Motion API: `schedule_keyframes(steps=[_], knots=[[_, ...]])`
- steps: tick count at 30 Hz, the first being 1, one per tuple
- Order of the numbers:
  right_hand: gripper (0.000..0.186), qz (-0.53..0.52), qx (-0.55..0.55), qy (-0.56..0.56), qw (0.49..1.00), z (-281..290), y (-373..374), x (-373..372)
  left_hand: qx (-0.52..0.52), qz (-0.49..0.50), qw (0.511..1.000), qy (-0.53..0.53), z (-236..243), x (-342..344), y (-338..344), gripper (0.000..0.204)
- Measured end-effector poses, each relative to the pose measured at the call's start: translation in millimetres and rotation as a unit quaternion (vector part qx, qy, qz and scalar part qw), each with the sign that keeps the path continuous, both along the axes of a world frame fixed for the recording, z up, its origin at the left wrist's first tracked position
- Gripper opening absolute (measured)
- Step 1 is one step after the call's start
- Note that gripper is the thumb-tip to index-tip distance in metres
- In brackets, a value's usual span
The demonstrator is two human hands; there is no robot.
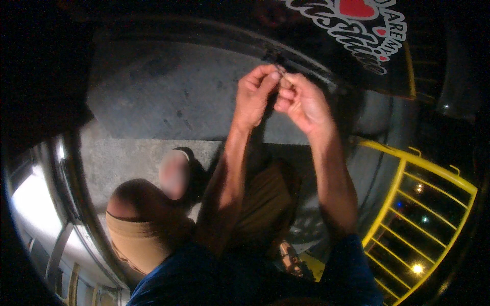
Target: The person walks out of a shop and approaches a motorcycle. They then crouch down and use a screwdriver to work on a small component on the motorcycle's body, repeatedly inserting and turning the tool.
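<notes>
My left hand (253,97) and my right hand (307,102) meet at the fingertips, upper middle of the head view. Both are closed in a pinch, thumbs against the fingers. Between the fingertips is a small, thin dark piece (280,71), too small to name. Just behind the hands runs a dark curved edge (245,47) with a dark fitting (273,55) on it. Under the hands lies a grey flat panel (163,86) with dark smudges.
A yellow metal rack (401,191) with bars stands at the right, small lights showing through it. Lettering and red hearts mark a dark surface (352,48) at upper right. My bent knee in tan shorts (145,237) is lower left, above a concrete floor (104,153).
</notes>
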State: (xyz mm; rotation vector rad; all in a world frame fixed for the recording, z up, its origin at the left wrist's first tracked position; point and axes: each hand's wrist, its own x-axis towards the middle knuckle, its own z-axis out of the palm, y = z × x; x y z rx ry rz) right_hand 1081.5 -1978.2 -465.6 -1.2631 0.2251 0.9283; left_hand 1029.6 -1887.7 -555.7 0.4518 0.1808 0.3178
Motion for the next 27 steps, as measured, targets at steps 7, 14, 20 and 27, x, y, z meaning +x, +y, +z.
schedule_keyframes(steps=[7, 14, 20, 27], knots=[[0.017, -0.010, 0.008, 0.009, 1.000, -2, 2, -3, 0.015, 0.003, 1.000, 0.013, -5, 2, 0, 0.013], [0.022, -0.001, 0.019, 0.024, 1.000, 5, 2, -4, 0.098, 0.049, 0.993, 0.039, -3, 1, -3, 0.011], [0.025, -0.011, 0.028, 0.010, 1.000, -4, 3, -4, 0.169, 0.107, 0.976, 0.082, 7, 0, -10, 0.009], [0.024, 0.050, -0.103, -0.141, 0.983, 9, 11, -3, 0.233, 0.155, 0.952, 0.125, -1, 3, -16, 0.008]])
